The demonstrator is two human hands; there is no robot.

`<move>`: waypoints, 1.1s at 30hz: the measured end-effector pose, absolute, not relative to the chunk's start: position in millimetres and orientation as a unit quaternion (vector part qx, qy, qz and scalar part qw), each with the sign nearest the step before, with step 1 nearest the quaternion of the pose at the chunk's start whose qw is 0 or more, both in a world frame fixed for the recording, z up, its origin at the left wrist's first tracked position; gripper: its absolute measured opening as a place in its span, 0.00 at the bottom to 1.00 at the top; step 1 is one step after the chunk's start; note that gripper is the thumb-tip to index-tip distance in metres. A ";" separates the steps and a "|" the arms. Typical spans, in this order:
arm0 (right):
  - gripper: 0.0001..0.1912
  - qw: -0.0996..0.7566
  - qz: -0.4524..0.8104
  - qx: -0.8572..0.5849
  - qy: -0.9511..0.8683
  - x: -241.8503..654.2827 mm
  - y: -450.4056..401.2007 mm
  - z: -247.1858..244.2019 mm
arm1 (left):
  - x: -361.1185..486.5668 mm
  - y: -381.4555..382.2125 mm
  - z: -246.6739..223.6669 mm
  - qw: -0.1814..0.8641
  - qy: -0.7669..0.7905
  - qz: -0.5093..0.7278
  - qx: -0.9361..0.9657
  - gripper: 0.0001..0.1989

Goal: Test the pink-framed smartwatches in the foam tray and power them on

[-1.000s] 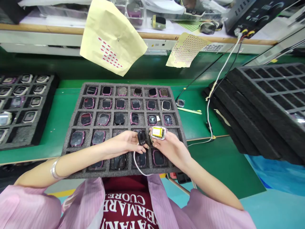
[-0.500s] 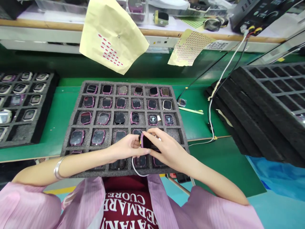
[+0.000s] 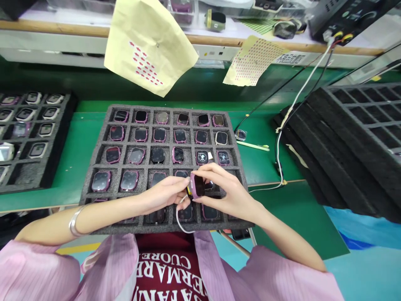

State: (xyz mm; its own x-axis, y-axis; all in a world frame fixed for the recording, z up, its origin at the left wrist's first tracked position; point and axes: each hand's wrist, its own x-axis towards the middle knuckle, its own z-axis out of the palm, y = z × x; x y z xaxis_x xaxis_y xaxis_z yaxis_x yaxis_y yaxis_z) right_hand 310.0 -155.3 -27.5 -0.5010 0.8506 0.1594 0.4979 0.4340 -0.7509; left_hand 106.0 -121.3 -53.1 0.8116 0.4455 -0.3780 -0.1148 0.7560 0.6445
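Between the thumb and fingers of my right hand (image 3: 224,188) is a purple watch case (image 3: 197,186) with a dark screen, held on edge above the foam tray (image 3: 134,162). My left hand (image 3: 171,192) is closed at the left side of the case, its fingers around the end of a white cable (image 3: 180,221); a small black and yellow piece shows there, against the back of the case. Rows of watch cases, mostly purple with dark screens, lie in the tray's compartments. Two of them, in the third row at the right, have lit screens.
Another foam tray (image 3: 52,167) with watch cases lies at the left. Black foam trays (image 3: 332,146) are stacked at the right. A green-white stick (image 3: 253,146) and hanging cables lie between. Yellow sticker sheets (image 3: 147,50) hang from the shelf (image 3: 84,35).
The purple watch case has shifted slightly right in my right hand and turned so that more of its side shows. My left fingers have parted a little from its edge.
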 end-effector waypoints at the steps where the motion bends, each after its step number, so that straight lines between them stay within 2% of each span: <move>1: 0.24 0.258 0.320 -0.422 -0.808 310.3 -156.4 -27.7 | 105.3 -120.8 -52.9 0.902 0.259 0.154 0.308 0.17; 4: 0.25 0.222 0.294 -0.422 -0.828 312.0 -159.2 -25.2 | 102.7 -119.1 -50.3 0.911 0.232 0.133 0.315 0.12; 10: 0.23 0.135 0.172 -0.396 -0.892 307.6 -160.4 -17.9 | 101.9 -122.4 -44.6 0.865 0.268 0.103 0.411 0.10; 16: 0.16 0.097 0.109 -0.387 -0.910 292.3 -158.9 -23.4 | 105.3 -129.3 -55.3 0.771 0.366 0.127 0.505 0.15; 19: 0.17 0.123 0.149 -0.381 -0.904 292.3 -156.9 -30.2 | 104.2 -129.9 -59.0 0.756 0.385 0.140 0.510 0.17; 26: 0.27 0.263 0.298 -0.363 -0.843 299.1 -160.4 -52.9 | 100.4 -130.7 -59.2 0.796 0.358 0.115 0.475 0.16; 33: 0.29 0.318 0.319 -0.355 -0.819 296.9 -166.4 -61.7 | 99.6 -129.1 -61.8 0.814 0.321 0.100 0.474 0.17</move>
State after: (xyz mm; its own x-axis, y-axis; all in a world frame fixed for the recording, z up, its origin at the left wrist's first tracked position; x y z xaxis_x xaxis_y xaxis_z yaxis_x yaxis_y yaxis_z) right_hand 296.9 -166.4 -61.7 -0.5459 0.7847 0.2936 0.3789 0.5437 -0.7489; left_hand 99.6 -129.1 -61.8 0.7738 0.4673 -0.4276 0.1421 0.5298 0.8362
